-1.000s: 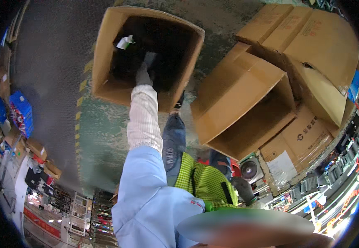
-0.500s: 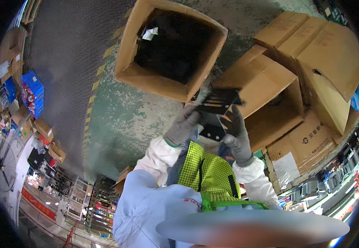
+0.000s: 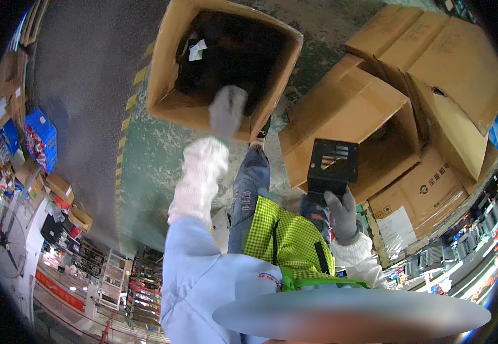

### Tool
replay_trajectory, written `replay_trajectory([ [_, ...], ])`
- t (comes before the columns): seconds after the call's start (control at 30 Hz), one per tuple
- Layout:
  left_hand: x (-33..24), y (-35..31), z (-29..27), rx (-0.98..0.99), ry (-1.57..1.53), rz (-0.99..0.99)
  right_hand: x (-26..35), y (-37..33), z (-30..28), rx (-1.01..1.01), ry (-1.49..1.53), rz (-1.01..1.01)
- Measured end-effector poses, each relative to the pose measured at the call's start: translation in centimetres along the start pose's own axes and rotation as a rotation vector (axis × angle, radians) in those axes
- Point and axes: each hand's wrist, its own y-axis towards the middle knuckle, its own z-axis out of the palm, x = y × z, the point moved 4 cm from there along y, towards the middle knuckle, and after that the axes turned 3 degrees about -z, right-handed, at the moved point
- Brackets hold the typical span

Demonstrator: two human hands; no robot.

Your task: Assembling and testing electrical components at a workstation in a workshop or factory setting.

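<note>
My right hand (image 3: 343, 217), in a grey glove, grips a black box-shaped part (image 3: 332, 179) by its near end. The part has several slots through its upper face and is held upright in front of an open carton. My left hand (image 3: 228, 112), gloved too, reaches over the near wall of a large open cardboard box (image 3: 163, 80). Motion smears its fingers, so whether they hold anything is unclear. Dark contents fill the box's inside, hard to make out, with a crumpled white paper (image 3: 197, 50) among them.
On the right, another open carton (image 3: 369, 109) lies tilted against a stack of brown cartons (image 3: 458, 69). A yellow-and-black floor stripe (image 3: 126, 123) runs along the left. Farther left are a blue crate (image 3: 41, 137) and a fan (image 3: 5, 243).
Both hands were together on the black part. My left hand has let go and moved forward to the large box, while my right hand keeps the part and has shifted slightly right.
</note>
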Motion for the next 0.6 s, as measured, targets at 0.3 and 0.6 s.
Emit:
replay_trajectory([
  [0.3,18.3,14.2,12.4,0.476,0.708,-0.332,-2.8,-3.6,-3.5,0.254,-0.448,-0.095],
  [0.6,7.5,5.7,-0.6,-0.057,0.228,0.139,-1.9,-10.6,-6.9,0.058,-0.831,-0.263],
])
